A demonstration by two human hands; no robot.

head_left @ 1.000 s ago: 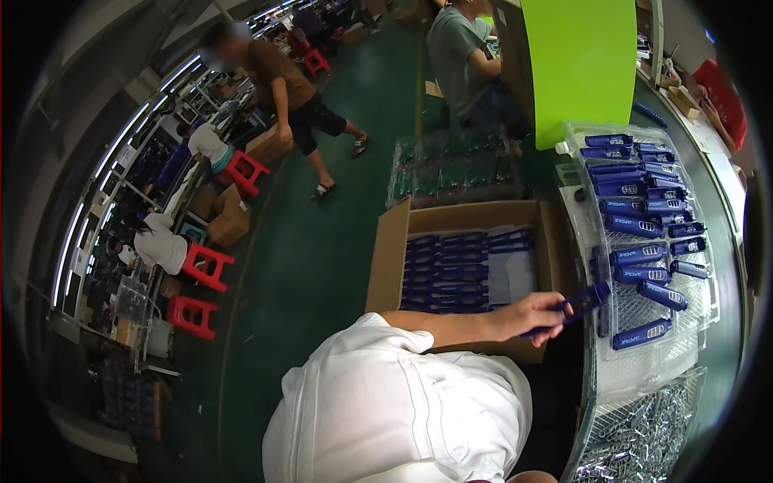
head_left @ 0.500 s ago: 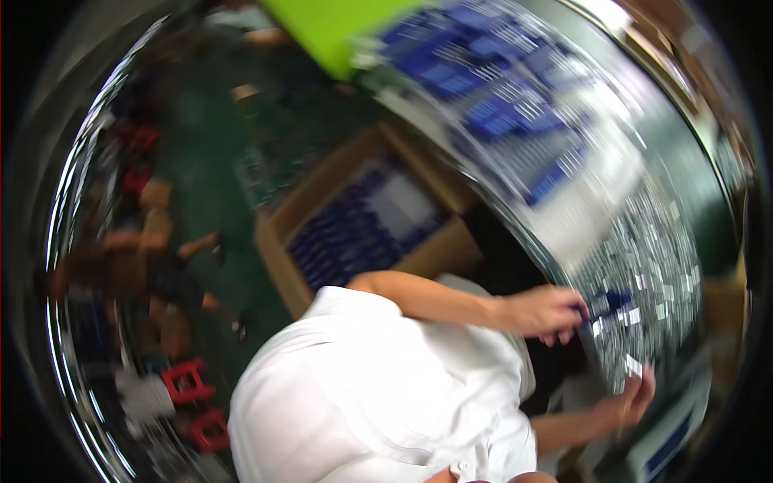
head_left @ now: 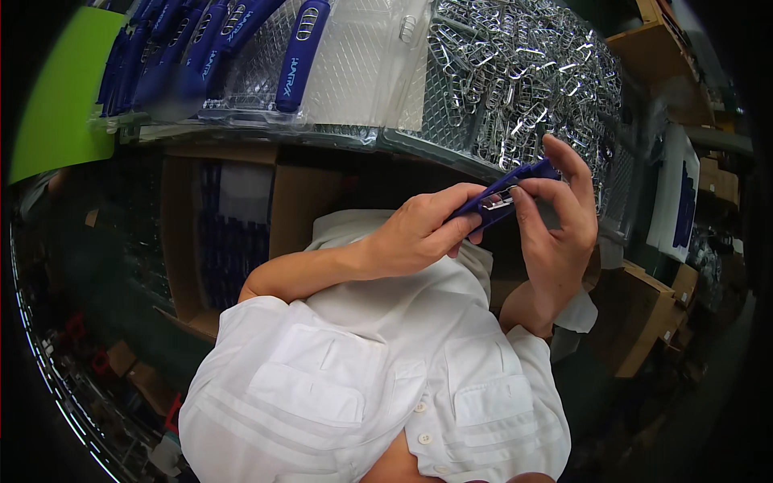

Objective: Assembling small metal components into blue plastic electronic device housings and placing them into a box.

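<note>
My left hand (head_left: 423, 229) grips a long dark-blue plastic handle (head_left: 531, 171) with a slot, tilted up to the right. A shiny metal clip (head_left: 496, 200) sits at the slot. At the clip's end, the thumb and index finger of my right hand (head_left: 562, 213) pinch it, the other fingers raised. Just beyond my hands lies a heap of loose metal clips (head_left: 523, 76). Several similar blue handles (head_left: 302, 56), with slotted metal inserts, rest on clear plastic at the far left.
Below the table edge on the left stands an open cardboard box (head_left: 288, 201) packed with blue pieces. A lime-green panel (head_left: 60, 97) is at the far left. Cardboard boxes (head_left: 628, 322) stand to the right, near a white tray (head_left: 672, 193) with blue pieces.
My view has swung round and sharpened from blur. My hands, apart before, have come together at the blue handle; the small pale piece in my right hand was blurred earlier.
</note>
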